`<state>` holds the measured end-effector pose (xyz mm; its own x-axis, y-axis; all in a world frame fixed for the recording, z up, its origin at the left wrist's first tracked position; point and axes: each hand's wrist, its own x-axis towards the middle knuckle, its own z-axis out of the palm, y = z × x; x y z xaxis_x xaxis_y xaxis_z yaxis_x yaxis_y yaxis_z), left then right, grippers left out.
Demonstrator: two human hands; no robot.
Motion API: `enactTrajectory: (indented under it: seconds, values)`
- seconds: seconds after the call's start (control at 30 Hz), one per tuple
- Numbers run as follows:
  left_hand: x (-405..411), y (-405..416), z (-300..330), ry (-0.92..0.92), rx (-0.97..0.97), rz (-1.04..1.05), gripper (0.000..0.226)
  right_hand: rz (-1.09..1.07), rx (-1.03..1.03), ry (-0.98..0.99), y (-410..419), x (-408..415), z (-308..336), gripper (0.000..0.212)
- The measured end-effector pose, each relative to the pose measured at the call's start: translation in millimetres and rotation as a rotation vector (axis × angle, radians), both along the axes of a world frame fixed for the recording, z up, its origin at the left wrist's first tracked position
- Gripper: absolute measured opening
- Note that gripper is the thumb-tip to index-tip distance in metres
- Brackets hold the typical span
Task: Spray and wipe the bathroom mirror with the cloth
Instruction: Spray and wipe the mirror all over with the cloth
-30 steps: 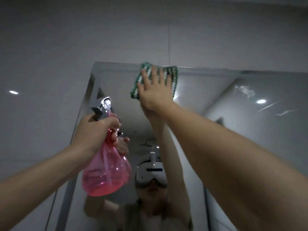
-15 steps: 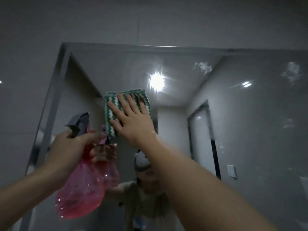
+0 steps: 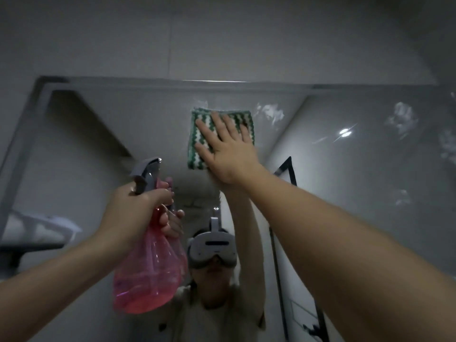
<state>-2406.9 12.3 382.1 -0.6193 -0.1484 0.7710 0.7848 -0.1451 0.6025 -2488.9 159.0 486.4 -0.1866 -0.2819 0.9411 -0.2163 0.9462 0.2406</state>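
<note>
The bathroom mirror (image 3: 93,144) fills most of the view, its top edge running across the upper part. My right hand (image 3: 228,154) lies flat with spread fingers on a folded green-and-white striped cloth (image 3: 197,134), pressing it against the glass near the top centre. My left hand (image 3: 133,213) grips the neck of a pink see-through spray bottle (image 3: 148,277) with a grey trigger head, held upright in front of the mirror's lower left. White foam smears (image 3: 270,112) sit on the glass right of the cloth.
More foam patches (image 3: 401,119) dot the mirror's right side. Grey wall tiles (image 3: 222,38) rise above the mirror. The glass reflects a person wearing a headset, a dark door frame (image 3: 287,169) and a ceiling light (image 3: 345,131).
My right hand has slid the cloth up and to the right across the glass. The view has shifted, and the spray bottle stays gripped in my left hand.
</note>
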Motion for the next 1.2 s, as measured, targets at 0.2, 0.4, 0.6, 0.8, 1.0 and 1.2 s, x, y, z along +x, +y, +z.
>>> enactTrajectory:
  seconds: [0.2,0.4,0.6,0.8,1.0,1.2]
  values:
    - [-8,2,30,-0.001,-0.001,-0.010,0.012,-0.025,-0.108,-0.034,-9,0,58,0.056]
    - [0,-7,43,0.034,-0.004,0.055,0.010,-0.036,-0.190,-0.063,-23,4,78,0.056]
    - [7,-4,33,-0.002,0.000,0.053,0.009,-0.066,-0.132,-0.109,0,11,65,0.058]
    - [18,25,14,-0.044,0.048,-0.055,0.023,-0.049,-0.123,-0.104,19,9,1,0.057]
    - [23,41,-29,-0.067,0.066,-0.048,0.022,0.021,-0.129,-0.103,29,7,-84,0.057]
    - [21,45,-68,-0.140,0.064,-0.030,0.018,0.041,-0.122,-0.164,40,12,-157,0.057]
